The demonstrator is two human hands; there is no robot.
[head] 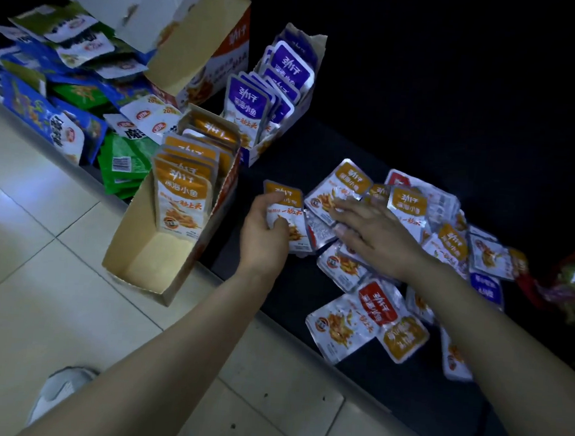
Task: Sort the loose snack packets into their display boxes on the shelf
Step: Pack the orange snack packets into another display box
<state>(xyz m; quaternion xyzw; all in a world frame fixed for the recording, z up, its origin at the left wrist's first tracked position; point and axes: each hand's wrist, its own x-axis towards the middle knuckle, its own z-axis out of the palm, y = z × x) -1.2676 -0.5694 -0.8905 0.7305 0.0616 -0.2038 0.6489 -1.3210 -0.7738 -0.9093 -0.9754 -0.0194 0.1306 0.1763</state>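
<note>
At far left, a heap of blue and green snack bags (66, 100) lies on the dark shelf (318, 141). Next to it, the orange display box (161, 253) holds a row of upright orange-topped packets, with the purple display box (256, 156) behind it, also filled. The left hand (268, 226) grips a small stack of orange packets (286, 197) just right of the orange box. The right hand (377, 231) lies with fingers spread flat on the loose pile of packets (447, 242), where orange, red and purple ones are mixed.
</note>
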